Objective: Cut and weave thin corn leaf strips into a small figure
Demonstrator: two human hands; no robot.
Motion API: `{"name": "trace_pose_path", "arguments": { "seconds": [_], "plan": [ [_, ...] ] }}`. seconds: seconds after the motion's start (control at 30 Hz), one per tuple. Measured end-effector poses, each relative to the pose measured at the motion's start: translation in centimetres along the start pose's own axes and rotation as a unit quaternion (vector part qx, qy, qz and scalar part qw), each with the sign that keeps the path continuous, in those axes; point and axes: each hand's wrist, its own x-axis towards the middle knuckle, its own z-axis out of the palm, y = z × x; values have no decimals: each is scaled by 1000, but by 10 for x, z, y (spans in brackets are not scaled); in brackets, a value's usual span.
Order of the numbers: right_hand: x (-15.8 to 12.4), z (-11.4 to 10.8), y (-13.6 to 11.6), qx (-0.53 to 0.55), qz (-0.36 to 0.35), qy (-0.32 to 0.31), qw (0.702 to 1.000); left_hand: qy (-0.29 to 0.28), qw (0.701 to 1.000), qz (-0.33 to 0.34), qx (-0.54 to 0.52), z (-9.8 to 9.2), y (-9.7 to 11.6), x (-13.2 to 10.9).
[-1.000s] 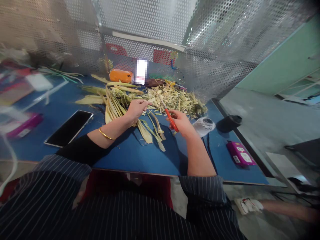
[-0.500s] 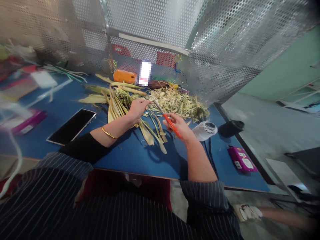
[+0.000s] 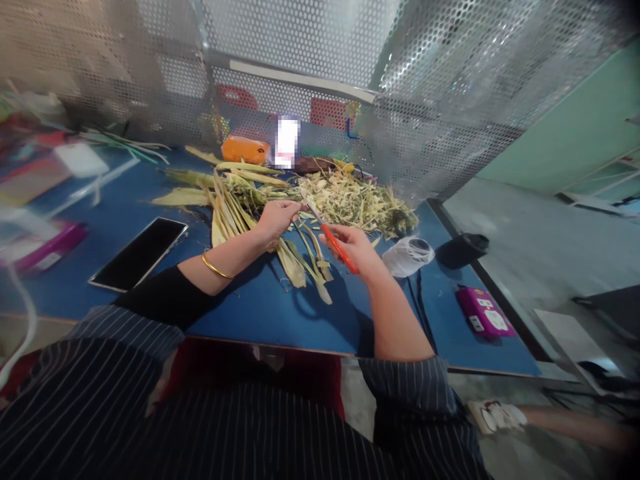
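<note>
My right hand [image 3: 353, 248] grips a pair of scissors [image 3: 339, 249] by the red handles, blades pointing up and left. The blade tips meet the fingertips of my left hand [image 3: 277, 221], which is closed in a pinch on a small piece of dried husk, mostly hidden by the fingers. Under and beside my left hand lie long yellow-green dried husks [image 3: 223, 217], and a few strips [image 3: 294, 265] spread toward me. Beyond the scissors is a heap of cut husk shreds [image 3: 357, 200].
A cone of white thread [image 3: 409, 257] and a black spool [image 3: 463, 251] stand at the right, near a purple box [image 3: 484, 311]. A black-screened tablet [image 3: 140, 255] lies left. An orange packet [image 3: 245, 150] and a lit phone [image 3: 287, 141] sit before the perforated screen [image 3: 295, 40].
The view has shifted slightly. Both hands keep nearly the same place, with the scissors still at the left fingertips.
</note>
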Motion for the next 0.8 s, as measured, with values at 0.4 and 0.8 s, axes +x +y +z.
{"name": "trace_pose_path", "arguments": {
  "seconds": [0.4, 0.8],
  "plan": [
    [5, -16, 10, -458, -15, 132, 879, -113, 983, -73, -122, -18, 15, 1],
    [-1, -10, 5, -461, -92, 159, 868, -91, 943, 222, 231, -22, 33, -32]
  ]
}}
